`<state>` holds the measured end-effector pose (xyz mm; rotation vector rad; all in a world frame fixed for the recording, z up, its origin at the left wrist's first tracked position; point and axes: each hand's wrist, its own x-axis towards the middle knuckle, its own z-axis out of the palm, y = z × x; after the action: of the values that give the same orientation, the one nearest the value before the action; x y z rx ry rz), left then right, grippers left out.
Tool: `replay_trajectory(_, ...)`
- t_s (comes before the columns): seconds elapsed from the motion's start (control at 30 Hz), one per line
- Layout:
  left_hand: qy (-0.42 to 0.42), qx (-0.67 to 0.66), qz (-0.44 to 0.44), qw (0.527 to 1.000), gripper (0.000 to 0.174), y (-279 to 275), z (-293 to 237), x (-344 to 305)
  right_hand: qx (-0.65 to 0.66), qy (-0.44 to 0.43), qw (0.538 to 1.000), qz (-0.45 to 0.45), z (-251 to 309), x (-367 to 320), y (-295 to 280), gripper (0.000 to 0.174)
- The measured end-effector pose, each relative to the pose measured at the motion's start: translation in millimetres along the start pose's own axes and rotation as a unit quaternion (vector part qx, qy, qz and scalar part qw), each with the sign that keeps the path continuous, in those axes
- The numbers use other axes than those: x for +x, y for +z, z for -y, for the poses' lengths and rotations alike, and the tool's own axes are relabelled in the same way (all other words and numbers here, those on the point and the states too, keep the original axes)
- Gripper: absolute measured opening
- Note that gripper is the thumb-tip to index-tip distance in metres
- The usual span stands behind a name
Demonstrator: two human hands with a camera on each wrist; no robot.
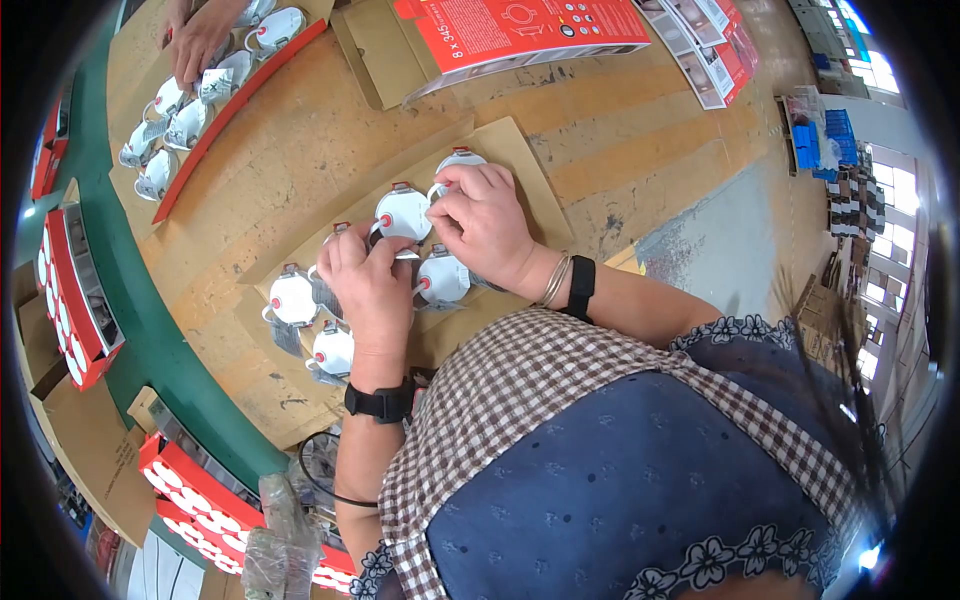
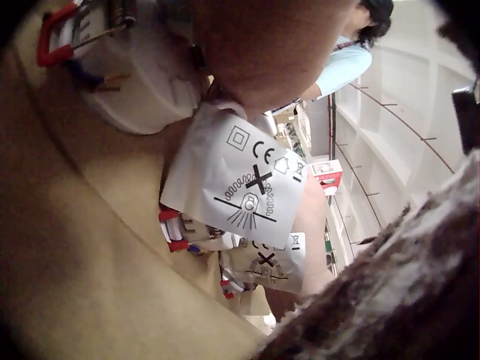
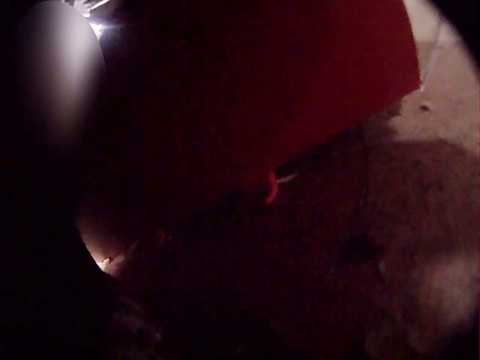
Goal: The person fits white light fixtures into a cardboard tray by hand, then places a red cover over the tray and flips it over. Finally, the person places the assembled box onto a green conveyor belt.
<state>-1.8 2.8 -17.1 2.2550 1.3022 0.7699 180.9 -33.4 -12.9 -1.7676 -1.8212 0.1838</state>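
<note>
White round downlights with red connectors, white cable loops and silver printed labels sit in two rows in a cardboard tray (image 1: 543, 190). My left hand (image 1: 370, 290) bends over one in the far row, hiding most of it. Its thumb lies beside the label of the neighbouring downlight (image 1: 403, 213); what its fingers hold I cannot tell. My right hand (image 1: 487, 222) is curled at the far right downlight (image 1: 460, 158) and pinches its white cable (image 1: 435, 193). In the left wrist view a printed label (image 2: 238, 176) hangs close below my hand. The right wrist view is mostly dark.
Another person's hands (image 1: 203, 42) work over a second tray of downlights at the upper left. A red and white carton (image 1: 530, 30) lies open at the back, with printed sheets (image 1: 700, 50) beside it. Red boxes (image 1: 72, 300) stand beyond the table's left edge.
</note>
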Motion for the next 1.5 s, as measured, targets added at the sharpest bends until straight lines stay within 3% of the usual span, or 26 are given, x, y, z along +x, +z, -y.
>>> replay_trajectory(0.47, 0.005, 0.012, 0.004, 1.0, 0.024, -1, 2, 8, 0.04, -0.003, 0.999, -0.006, -6, 10, -3, 0.011)
replay_trajectory(1.5, -0.008, -0.01, 0.008, 1.0, 0.021, -4, 14, 4, 0.055, -0.004, 0.998, 0.019, -4, 8, 0, 0.008)
